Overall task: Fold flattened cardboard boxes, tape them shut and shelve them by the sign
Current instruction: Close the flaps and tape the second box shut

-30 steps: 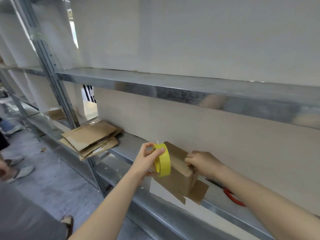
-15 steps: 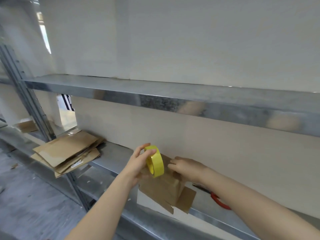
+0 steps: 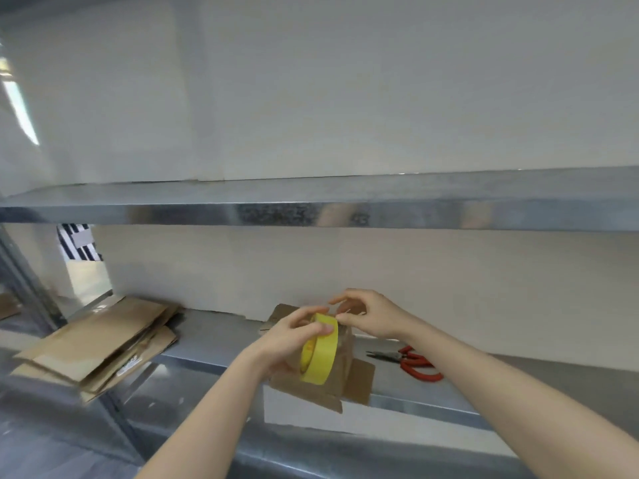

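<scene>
**Taping a box on the lower shelf: head view**

The left hand [image 3: 294, 337] grips a yellow roll [image 3: 320, 356] of tape, with the thumb laid over its rim and the fingers hidden behind it. The right hand [image 3: 368, 316] is at the roll's upper edge with its fingertips [image 3: 340, 317] drawn together. Blur hides whether they pinch a tape end.

The box [image 3: 345, 354] stands on the shelf [image 3: 214, 337] directly behind the roll. The roll and both hands cover most of it, and two lower flaps hang open over the shelf's front edge.

To the left lies a stack [image 3: 100, 337] of flattened cardboard, cut partly by the upright post. A printed patch on one sheet is too smeared to read, and so is a dark mark inside the roll's core.

A red-handled tool [image 3: 415, 364] lies right of the box, apart from it. A black-and-white striped panel [image 3: 77, 242] shows behind the shelf at left, and its pale centre label is illegible.
</scene>
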Demonstrator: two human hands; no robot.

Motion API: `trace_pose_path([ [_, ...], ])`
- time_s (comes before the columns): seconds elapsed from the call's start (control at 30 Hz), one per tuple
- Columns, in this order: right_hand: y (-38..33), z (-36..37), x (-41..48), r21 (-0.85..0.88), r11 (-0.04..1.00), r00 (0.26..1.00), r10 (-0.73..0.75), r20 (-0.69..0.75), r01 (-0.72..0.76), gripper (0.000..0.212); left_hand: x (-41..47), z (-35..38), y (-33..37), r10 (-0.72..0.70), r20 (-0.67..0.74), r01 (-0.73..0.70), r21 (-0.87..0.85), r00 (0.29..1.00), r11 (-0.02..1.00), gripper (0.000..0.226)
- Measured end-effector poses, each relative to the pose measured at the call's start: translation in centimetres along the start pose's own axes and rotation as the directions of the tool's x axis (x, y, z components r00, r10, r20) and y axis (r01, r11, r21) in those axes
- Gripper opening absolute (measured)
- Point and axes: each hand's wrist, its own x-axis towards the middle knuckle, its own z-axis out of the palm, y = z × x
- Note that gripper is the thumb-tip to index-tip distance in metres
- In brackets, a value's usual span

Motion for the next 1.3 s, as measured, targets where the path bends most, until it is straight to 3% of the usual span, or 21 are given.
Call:
trace_pose_path([
  [0.1, -1.2, 0.8, -1.5, 0.15, 0.987, 0.998, 0.057, 0.018, -0.059, 0.025, -1.4, 0.1, -0.4, 0.054, 0.028, -0.055, 0.045, 0.998, 0.997, 0.033],
  [0.2, -2.5, 1.7, -3.2, 0.352, 0.91, 0.971, 0.237, -0.013, -0.217, 0.019, -2.0, 0.1, -0.9, 0.075, 0.008, -0.075, 0.006, 0.997, 0.997, 0.035],
  [0.33, -3.5, 3.1, -5.1, 0.359, 0.88, 0.947, 0.32, 0.039, -0.312, 0.04, -2.2, 0.9, -0.5, 0.01, -0.002, -0.01, -0.212, 1.0, 0.977, 0.04],
  [0.43, -3.9, 3.2, -5.3, 0.432, 0.867, 0.964, 0.263, 0.025, -0.248, 0.028, -1.9, 1.8, 0.5, -0.062, 0.003, 0.057, -0.459, 0.998, 0.886, 0.018],
  [0.5, -4.3, 3.0, -5.2, 0.452, 0.866, 0.969, 0.246, -0.014, -0.214, 0.02, -1.3, 2.2, 1.1, -0.083, -0.007, 0.067, -0.515, 0.997, 0.855, 0.014],
  [0.6, -4.5, 2.3, -5.5, 0.498, 0.843, 0.966, 0.255, -0.043, -0.201, 0.015, -0.1, 2.8, 1.8, -0.053, -0.012, 0.041, -0.462, 0.999, 0.886, 0.015],
  [0.73, -4.4, 0.4, -6.7, 0.387, 0.903, 0.959, 0.253, -0.132, -0.185, 0.016, 1.2, 3.4, 3.5, -0.037, -0.033, 0.023, -0.362, 0.999, 0.932, 0.003],
  [0.87, -4.2, 0.1, -8.2, 0.425, 0.892, 0.947, 0.256, -0.194, -0.154, 0.013, 2.8, 4.2, 4.2, -0.044, -0.043, 0.029, -0.319, 0.998, 0.947, 0.007],
  [1.0, -3.7, 0.2, -9.1, 0.38, 0.899, 0.917, 0.322, -0.234, -0.219, 0.027, 4.9, 4.6, 4.9, 0.064, -0.009, -0.064, -0.14, 0.998, 0.988, 0.005],
  [1.13, -4.2, 1.0, -8.4, 0.299, 0.902, 0.845, 0.407, -0.346, -0.311, 0.024, 7.2, 4.5, 5.2, 0.164, 0.128, -0.175, 0.086, 0.978, 0.981, 0.025],
  [1.3, -4.9, 3.4, -5.5, 0.327, 0.81, 0.686, 0.586, -0.431, -0.486, 0.048, 11.7, 2.1, 4.7, 0.163, 0.15, -0.171, 0.043, 0.975, 0.984, 0.016],
])
